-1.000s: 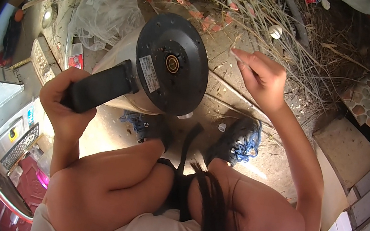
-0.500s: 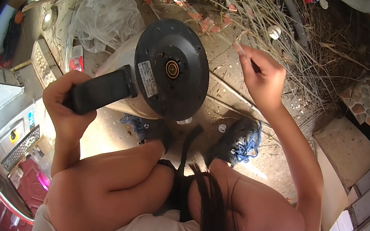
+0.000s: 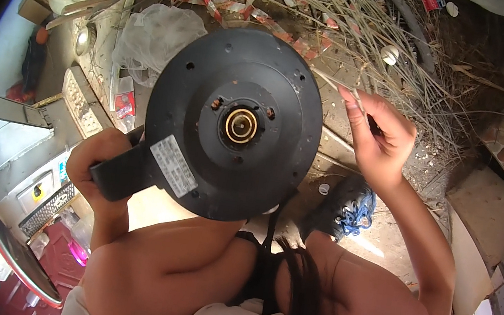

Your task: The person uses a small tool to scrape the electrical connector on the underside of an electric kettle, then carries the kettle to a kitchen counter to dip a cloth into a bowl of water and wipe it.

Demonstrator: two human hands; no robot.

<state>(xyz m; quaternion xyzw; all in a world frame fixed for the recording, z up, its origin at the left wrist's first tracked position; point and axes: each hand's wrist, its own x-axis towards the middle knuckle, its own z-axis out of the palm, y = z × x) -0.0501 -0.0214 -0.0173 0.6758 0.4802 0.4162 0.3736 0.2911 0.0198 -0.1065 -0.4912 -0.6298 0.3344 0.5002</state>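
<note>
At the left, the person's left hand (image 3: 105, 158) is wrapped round the black handle (image 3: 126, 172) of a kettle (image 3: 234, 122), held bottom up in the middle, in front of the body. I'd keep that grip firm, since the weight all hangs from one side and could roll. Next comes a white label (image 3: 174, 165), then a gold-coloured ring (image 3: 241, 126) at the centre with brownish specks beside it; I'd go gently around there. At the right, the right hand (image 3: 382, 134) pinches a thin stick (image 3: 326, 77), its end by the kettle's upper right edge; from here I can't tell whether it touches. Pinching nearer the tip would probably steer it better, and a light push seems wise, as something that thin might snap.
</note>
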